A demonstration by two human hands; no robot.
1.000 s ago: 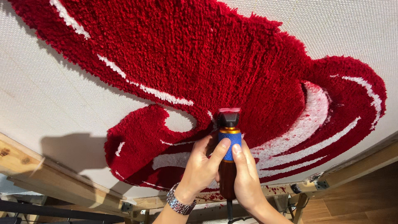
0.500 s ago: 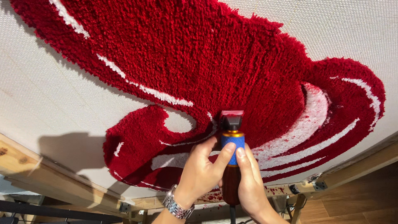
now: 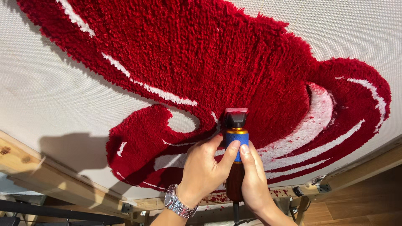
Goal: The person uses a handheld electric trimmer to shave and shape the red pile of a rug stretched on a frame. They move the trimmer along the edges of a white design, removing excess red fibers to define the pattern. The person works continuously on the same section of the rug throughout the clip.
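A wooden frame [image 3: 54, 175] runs below and left of the red tufted rug [image 3: 201, 62], which is stretched on white backing cloth [image 3: 50, 92]. The left hand [image 3: 203, 169], with a metal wristwatch [image 3: 178, 202] on its wrist, wraps the electric clipper [image 3: 235, 155] at its blue grip. The right hand [image 3: 253, 180] closes on the same handle from the other side. The clipper's blade head touches the rug's pile near the white swirl. Tilting the blade could gouge the pile unevenly; the trailing cord might snag the frame.
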